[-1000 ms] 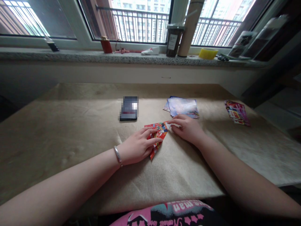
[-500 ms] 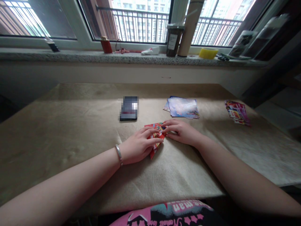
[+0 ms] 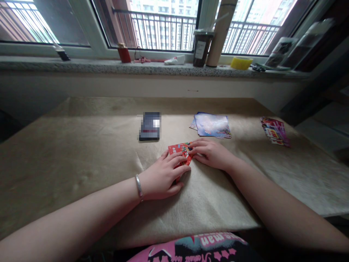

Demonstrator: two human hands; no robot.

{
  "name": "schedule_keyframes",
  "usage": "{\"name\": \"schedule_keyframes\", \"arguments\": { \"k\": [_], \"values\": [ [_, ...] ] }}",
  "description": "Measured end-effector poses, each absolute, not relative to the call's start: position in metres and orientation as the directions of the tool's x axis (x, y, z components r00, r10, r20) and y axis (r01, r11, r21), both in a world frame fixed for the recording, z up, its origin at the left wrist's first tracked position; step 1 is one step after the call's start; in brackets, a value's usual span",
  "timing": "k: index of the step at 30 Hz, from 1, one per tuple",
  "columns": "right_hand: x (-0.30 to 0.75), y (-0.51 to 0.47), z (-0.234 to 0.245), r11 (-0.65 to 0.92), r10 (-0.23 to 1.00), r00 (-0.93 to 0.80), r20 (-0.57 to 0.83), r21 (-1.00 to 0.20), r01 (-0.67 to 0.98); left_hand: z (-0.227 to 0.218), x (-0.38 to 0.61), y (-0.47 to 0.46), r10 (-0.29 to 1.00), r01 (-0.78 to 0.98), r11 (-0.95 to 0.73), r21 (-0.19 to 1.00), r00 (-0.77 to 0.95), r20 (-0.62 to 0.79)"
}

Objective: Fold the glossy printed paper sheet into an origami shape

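Observation:
A red printed sheet of paper (image 3: 181, 149), partly folded, lies on the tan table cover (image 3: 81, 153) in front of me. My left hand (image 3: 163, 174), with a silver bracelet at the wrist, rests on the paper's left part with fingers stretched flat over it. My right hand (image 3: 211, 153) presses its fingertips on the paper's right edge, fingers held together and lying flat. Most of the paper is hidden under both hands.
A dark phone (image 3: 149, 126) lies beyond the paper. A stack of bluish printed sheets (image 3: 212, 125) sits to the right, and a pink printed sheet (image 3: 274, 130) farther right. The window sill (image 3: 81, 65) holds a red cup (image 3: 124, 54), dark jar (image 3: 201, 47), cardboard tube (image 3: 218, 32), yellow tape (image 3: 241, 62).
My right hand slid left, folding the paper's right corner over. The white tip that stuck out is gone and the paper looks smaller. My left hand shifted slightly over it.

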State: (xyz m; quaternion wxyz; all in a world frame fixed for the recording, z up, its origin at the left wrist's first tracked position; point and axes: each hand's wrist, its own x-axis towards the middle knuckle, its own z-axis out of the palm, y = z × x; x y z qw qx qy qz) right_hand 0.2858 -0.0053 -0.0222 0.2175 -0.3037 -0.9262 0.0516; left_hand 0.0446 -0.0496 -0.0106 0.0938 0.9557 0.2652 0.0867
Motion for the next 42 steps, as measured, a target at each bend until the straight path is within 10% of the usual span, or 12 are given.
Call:
{"name": "schedule_keyframes", "arguments": {
  "k": [42],
  "values": [
    [0.266,-0.014,-0.02,0.84,0.53,-0.79,0.309,-0.063,0.539,-0.017,0.03,-0.009,0.46,0.47,-0.882,-0.013,0.869,0.181]
  ]
}}
